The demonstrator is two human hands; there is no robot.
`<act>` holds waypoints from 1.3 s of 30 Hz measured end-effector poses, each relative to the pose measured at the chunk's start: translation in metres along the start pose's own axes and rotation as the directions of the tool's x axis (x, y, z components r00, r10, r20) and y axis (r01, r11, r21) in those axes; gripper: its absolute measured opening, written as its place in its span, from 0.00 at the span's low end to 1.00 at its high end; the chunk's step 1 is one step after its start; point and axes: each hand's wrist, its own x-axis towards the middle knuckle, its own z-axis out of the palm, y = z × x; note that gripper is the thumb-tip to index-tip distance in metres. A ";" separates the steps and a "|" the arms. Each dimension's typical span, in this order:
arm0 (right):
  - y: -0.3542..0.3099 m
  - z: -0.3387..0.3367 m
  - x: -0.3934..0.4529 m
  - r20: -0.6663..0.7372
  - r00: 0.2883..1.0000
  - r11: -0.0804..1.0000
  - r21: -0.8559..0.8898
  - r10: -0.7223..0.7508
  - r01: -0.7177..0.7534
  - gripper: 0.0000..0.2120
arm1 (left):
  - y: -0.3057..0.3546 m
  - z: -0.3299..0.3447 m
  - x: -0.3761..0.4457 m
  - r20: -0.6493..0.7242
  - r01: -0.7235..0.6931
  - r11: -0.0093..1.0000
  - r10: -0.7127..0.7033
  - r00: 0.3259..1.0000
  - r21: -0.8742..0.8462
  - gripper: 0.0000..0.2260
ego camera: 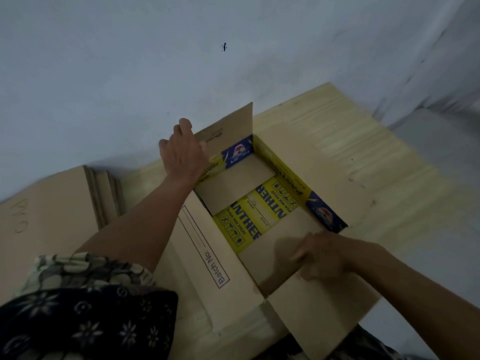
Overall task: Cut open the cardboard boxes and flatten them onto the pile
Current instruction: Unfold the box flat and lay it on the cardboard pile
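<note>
The box [259, 216] sat open in the middle of the tabletop [363, 152], near the wall; the pile [52, 203] lay flat at the left edge. The left hand [181, 154] held the far flap [228, 126] with curled fingers; the right hand [322, 255] pressed on the near flap [272, 258], but I could not tell its grip. It was best to pull both flaps out wide, then push the sides down flat; hold each edge firmly, so the card does not spring back.
</note>
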 end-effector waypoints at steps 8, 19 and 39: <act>0.017 0.062 0.029 -0.794 0.563 0.962 -0.274 -0.230 0.007 0.31 | -0.008 0.053 0.010 0.073 -0.137 0.977 0.126 0.989 0.166 0.35; 0.039 0.066 0.065 -0.911 0.226 0.937 -0.349 -0.346 0.028 0.25 | -0.002 0.101 0.018 0.338 -0.135 0.991 0.122 0.933 0.013 0.19; 0.047 0.042 0.092 -0.937 0.125 0.943 -0.332 -0.327 -0.015 0.23 | 0.023 0.090 0.020 0.356 -0.076 0.996 0.055 0.933 0.046 0.27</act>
